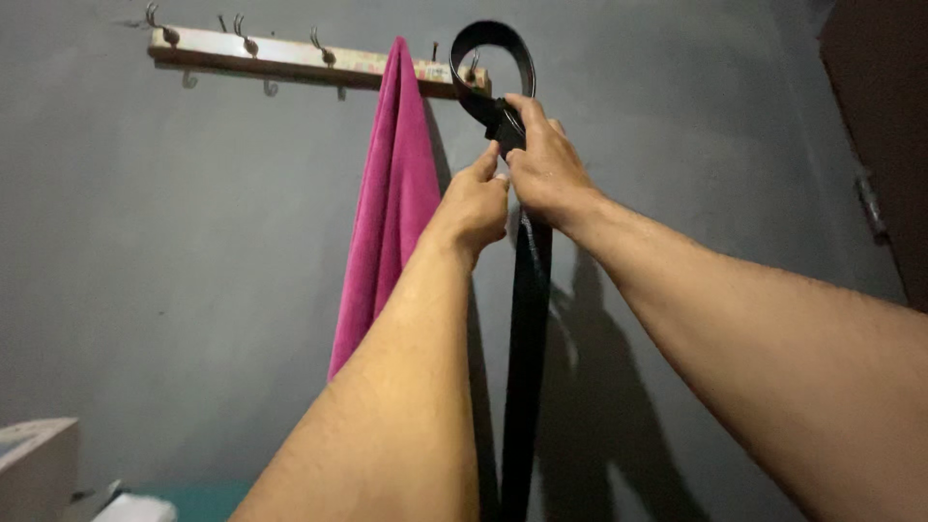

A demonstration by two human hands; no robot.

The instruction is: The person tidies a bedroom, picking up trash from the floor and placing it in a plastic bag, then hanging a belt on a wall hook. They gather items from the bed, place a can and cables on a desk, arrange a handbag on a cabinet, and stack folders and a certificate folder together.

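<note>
Black belt (527,319): looped over a hook at the right end of the wooden rack (280,56), beside a pink towel (391,203). Your right hand (546,164) grips its buckle; your left hand (476,203) pinches it.

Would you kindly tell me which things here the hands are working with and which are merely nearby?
In hand:
black belt, looped over a hook
left hand and right hand, both gripping it at the loop
hook rack on the wall

Merely nearby:
pink towel hanging beside the belt
pale box, bottom left
</note>
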